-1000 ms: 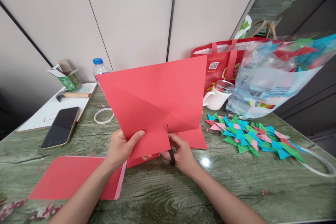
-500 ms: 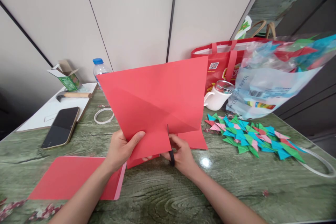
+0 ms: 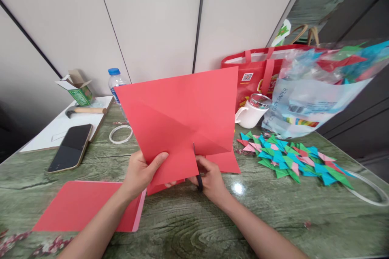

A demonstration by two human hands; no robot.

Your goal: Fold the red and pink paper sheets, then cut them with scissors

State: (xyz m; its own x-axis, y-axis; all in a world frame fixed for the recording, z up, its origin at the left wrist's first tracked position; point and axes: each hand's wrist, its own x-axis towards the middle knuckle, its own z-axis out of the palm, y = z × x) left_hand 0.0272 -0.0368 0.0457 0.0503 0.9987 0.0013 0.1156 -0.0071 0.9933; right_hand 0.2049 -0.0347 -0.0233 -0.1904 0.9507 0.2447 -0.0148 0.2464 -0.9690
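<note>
A large sheet of red paper (image 3: 182,113) stands raised in front of me, slit from its lower edge. My left hand (image 3: 142,172) pinches its lower left part, thumb on the near side. My right hand (image 3: 209,178) is closed on a pair of scissors (image 3: 199,182) with dark handles; a blade tip pokes up through the sheet at the top of the slit. Most of the scissors is hidden behind the paper. More red paper (image 3: 223,162) lies on the table behind the hands. A stack of red paper (image 3: 82,204) with a pink edge rests by my left forearm.
To the left are a phone (image 3: 70,147), a sickle (image 3: 86,110) on a white board, a green box (image 3: 79,91), a bottle (image 3: 114,83) and a tape roll (image 3: 120,134). To the right are a mug (image 3: 252,113), bags (image 3: 306,107) and folded paper pieces (image 3: 291,156).
The top of the red sheet has shifted slightly, its right corner a little to the left and down. Both hands hold nearly the same place and grip.
</note>
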